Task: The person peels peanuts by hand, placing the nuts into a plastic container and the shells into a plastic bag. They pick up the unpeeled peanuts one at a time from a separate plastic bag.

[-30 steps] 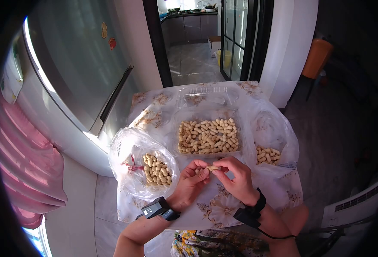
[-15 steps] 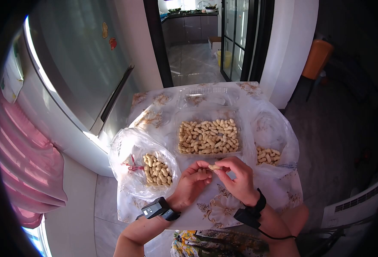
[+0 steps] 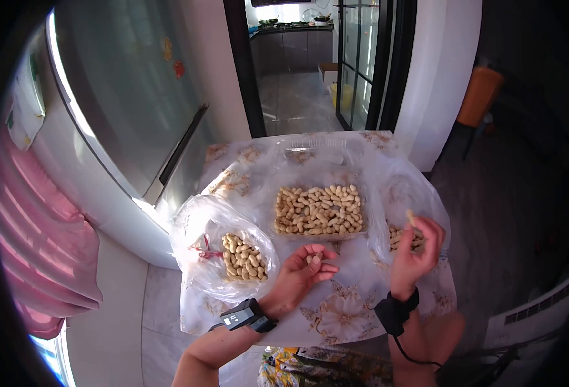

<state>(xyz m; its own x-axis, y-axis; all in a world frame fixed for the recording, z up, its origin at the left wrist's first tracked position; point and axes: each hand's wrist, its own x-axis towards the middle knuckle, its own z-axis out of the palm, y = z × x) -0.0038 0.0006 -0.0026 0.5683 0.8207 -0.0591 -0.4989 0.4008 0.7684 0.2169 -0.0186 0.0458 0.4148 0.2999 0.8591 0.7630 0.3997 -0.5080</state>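
Note:
My left hand [image 3: 302, 271] is over the near part of the table, fingers curled around a small pale piece that looks like a peanut [image 3: 314, 258], partly hidden by the fingers. My right hand [image 3: 420, 251] pinches an unshelled peanut [image 3: 411, 218] between thumb and fingertips, above the right plastic bag [image 3: 404, 190]. More peanuts [image 3: 397, 237] lie in that bag, partly behind the hand. Beyond my hands, a clear plastic box [image 3: 320, 237] holds a layer of unshelled peanuts [image 3: 320, 209]. Left of my left hand, an open plastic bag [image 3: 191, 267] contains several peanuts [image 3: 242, 258].
A flowered cloth [image 3: 342, 316] covers the table. The box's clear lid [image 3: 313, 155] lies toward the far edge. A fridge [image 3: 129, 97] stands at the left, beside a pink cloth [image 3: 45, 238]. Behind the table is a glass door [image 3: 360, 64]; an orange chair [image 3: 480, 97] is at the right.
My right hand has moved away from my left, rightward to the right bag, with a peanut in its fingertips. My left hand stays near the middle. The view has shifted slightly.

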